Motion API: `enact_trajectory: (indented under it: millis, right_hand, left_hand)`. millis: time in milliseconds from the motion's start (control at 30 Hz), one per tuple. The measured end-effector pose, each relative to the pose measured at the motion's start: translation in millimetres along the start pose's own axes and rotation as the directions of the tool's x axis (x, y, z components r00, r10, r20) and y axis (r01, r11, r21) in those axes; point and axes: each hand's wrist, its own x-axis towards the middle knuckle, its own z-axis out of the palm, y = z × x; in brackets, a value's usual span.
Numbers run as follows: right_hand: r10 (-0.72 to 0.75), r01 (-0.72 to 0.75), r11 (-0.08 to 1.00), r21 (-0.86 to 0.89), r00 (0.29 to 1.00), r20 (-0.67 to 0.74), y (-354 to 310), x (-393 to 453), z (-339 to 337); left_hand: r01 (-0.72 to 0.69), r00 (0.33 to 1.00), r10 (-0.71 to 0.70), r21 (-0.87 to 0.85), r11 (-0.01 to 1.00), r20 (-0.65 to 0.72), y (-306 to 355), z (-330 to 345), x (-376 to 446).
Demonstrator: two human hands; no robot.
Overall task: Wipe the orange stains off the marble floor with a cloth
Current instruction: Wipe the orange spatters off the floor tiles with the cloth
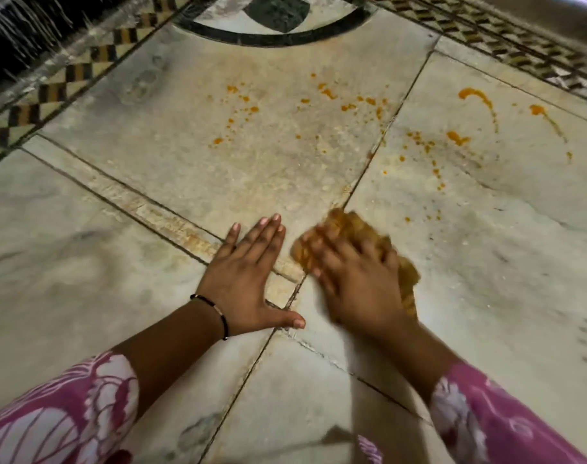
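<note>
1. Now the right hand [355, 283] presses flat on the crumpled orange-stained cloth [355, 236], blurred, near the floor's middle joint.
2. Left hand [248, 276] lies open, fingers spread, on the pale marble floor [118, 262].
3. Orange stains [349, 105] are beyond the cloth.

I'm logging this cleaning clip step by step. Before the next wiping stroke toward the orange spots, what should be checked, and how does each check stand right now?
1. Cloth under the right hand: ok, the palm presses on it.
2. Left hand braced and clear of the cloth: ok, flat on the marble floor, fingers spread, beside the cloth.
3. Stains left to wipe: not ok, orange stains lie scattered ahead of both hands, plus a curved smear farther right.
4. Path from cloth to stains: ok, only bare marble between them.
5. Cloth clean enough: not ok, it already looks orange-brown.
6. Grip firmness: cannot tell, the right hand is motion-blurred.
</note>
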Motion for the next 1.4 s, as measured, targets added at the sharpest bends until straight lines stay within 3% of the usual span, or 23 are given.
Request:
enact_trajectory:
  millis: [67,167,267,333,433,500,567,667,800,933,1067,1100,1167,1233,1267,1333,1400]
  right_hand:
    - [0.166,-0.166,0.986,-0.012,0.986,0.016,37,25,-9]
    - [0.469,-0.469,0.883,-0.025,0.883,0.016,88,-1,-19]
    - [0.564,-0.564,0.826,-0.022,0.824,0.062,74,-61,-23]
    - [0.504,-0.502,0.864,-0.036,0.861,0.066,30,-82,-18]
    - [0.133,-0.133,0.991,-0.014,0.991,0.022,-17,-56,-10]
    - [0.027,-0.027,0.999,-0.018,0.999,0.019,-4,-14,-9]
    - [0.157,-0.156,0.986,-0.059,0.988,0.007,36,16,-13]
    - [0.423,-0.425,0.903,-0.062,0.905,-0.037,98,-3,-18]
    - [0.535,-0.535,0.845,0.001,0.845,-0.002,57,-89,-13]
    - [0.32,-0.318,0.943,0.099,0.947,-0.01,-3,-69,-1]
    - [0.468,-0.455,0.87,0.19,0.884,-0.024,-3,18,3]
    - [0.431,-0.419,0.883,0.21,0.902,-0.01,-8,21,4]
    - [0.169,-0.169,0.968,0.183,0.985,0.017,-18,-7,0]
    - [-0.079,0.07,0.99,0.126,0.994,0.069,-2,-58,-4]
    - [-0.117,0.106,0.988,0.116,0.989,0.089,14,-81,-5]
    - [-0.052,0.042,0.992,0.117,0.995,0.087,55,-104,-12]
    - [0.115,-0.12,0.986,0.115,0.992,0.049,88,-90,-17]
  left_hand:
    - [-0.007,1.0,0.007,-0.002,1.0,-0.006,-1,-1,0]
    - [-0.006,1.0,0.007,-0.025,1.0,0.009,1,-2,-1]
    - [0.01,1.0,-0.01,-0.034,0.999,-0.001,2,-3,-1]
    - [0.012,1.0,-0.013,-0.041,0.999,-0.005,2,-2,0]
    - [0.016,1.0,-0.016,-0.041,0.999,-0.009,2,0,-1]
    - [0.011,1.0,-0.011,-0.04,0.999,-0.008,2,0,-1]
    - [0.012,1.0,-0.012,-0.046,0.999,-0.004,1,-1,-2]
    - [0.008,1.0,-0.008,-0.057,0.998,-0.008,1,-1,-1]
    - [0.019,1.0,-0.02,-0.064,0.998,-0.011,1,-2,-1]
    - [0.023,1.0,-0.024,-0.059,0.998,-0.012,2,-1,-2]
    - [0.025,1.0,-0.026,-0.051,0.998,-0.009,2,-1,-1]
    - [0.024,1.0,-0.025,-0.052,0.998,-0.007,2,-2,-1]
    - [0.019,1.0,-0.019,-0.058,0.998,-0.001,3,-3,-1]
    - [0.021,1.0,-0.021,-0.064,0.998,-0.002,3,-3,-2]
    - [0.018,1.0,-0.018,-0.063,0.998,-0.002,2,-3,-2]
    - [0.018,1.0,-0.018,-0.065,0.998,-0.007,1,-2,-2]
    - [0.017,1.0,-0.018,-0.067,0.998,-0.008,1,-2,-2]
